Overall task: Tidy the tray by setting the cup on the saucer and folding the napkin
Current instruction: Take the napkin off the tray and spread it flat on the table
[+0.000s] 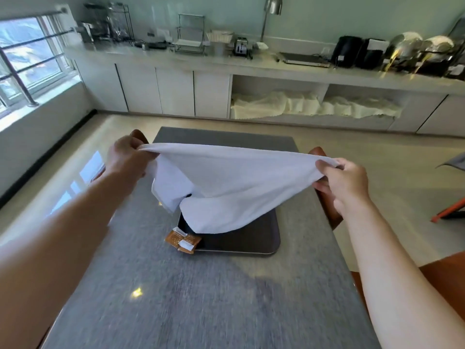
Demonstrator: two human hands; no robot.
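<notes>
A white cloth napkin [226, 187] hangs stretched in the air above the dark tray [241, 244], which lies in the middle of the grey table. My left hand [125, 157] pinches its upper left corner and my right hand [344, 180] pinches its upper right corner. The cloth sags between them, and its lower edge drapes down onto the tray. The napkin hides most of the tray's inside, so no cup or saucer shows.
Small brown and white packets [183, 241] lie at the tray's near left corner. The grey table [176, 298] stretches toward me. Brown chair backs [327, 197] stand at both sides. A long counter [251, 59] with appliances runs along the far wall.
</notes>
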